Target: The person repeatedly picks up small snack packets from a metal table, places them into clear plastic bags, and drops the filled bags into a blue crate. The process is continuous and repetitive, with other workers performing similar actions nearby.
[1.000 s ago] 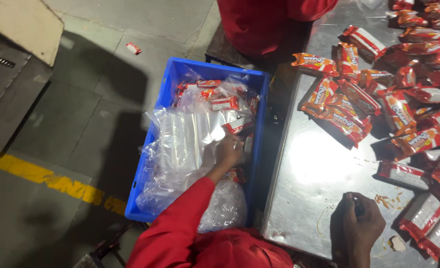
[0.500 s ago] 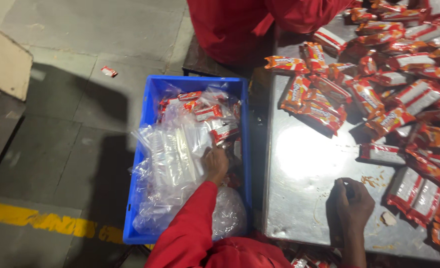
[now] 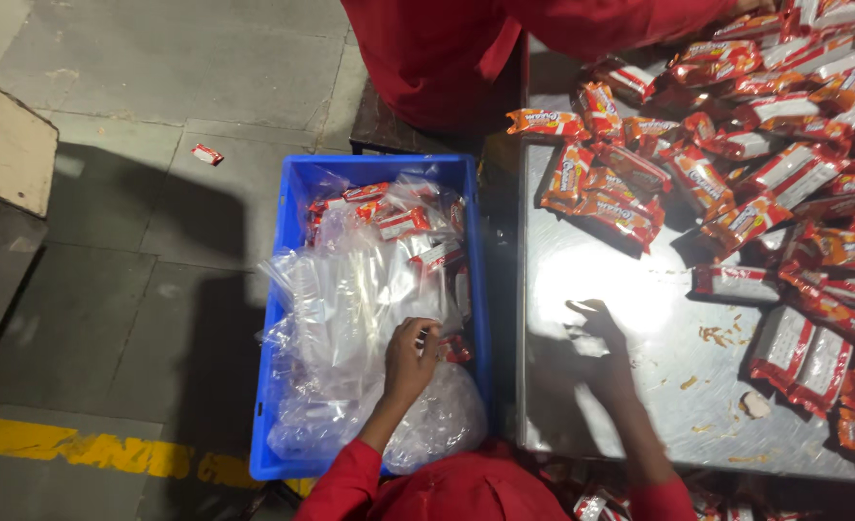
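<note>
Left hand (image 3: 410,359) still in blue crate (image 3: 271,405), now gripping clear bag (image 3: 350,309); right hand (image 3: 596,323) moved forward, fingers spread, flat on steel surface (image 3: 620,425); packets (image 3: 606,193) untouched.

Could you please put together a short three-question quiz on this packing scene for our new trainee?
1. True or false: the left hand is inside the blue plastic crate.
2. What does the right hand rest on?
3. The crate mainly holds: A) clear plastic bags, B) bottles, C) tools.

Key: 1 true. 2 the shiny metal table, apart from the red-and-orange snack packets. 3 A.
</note>
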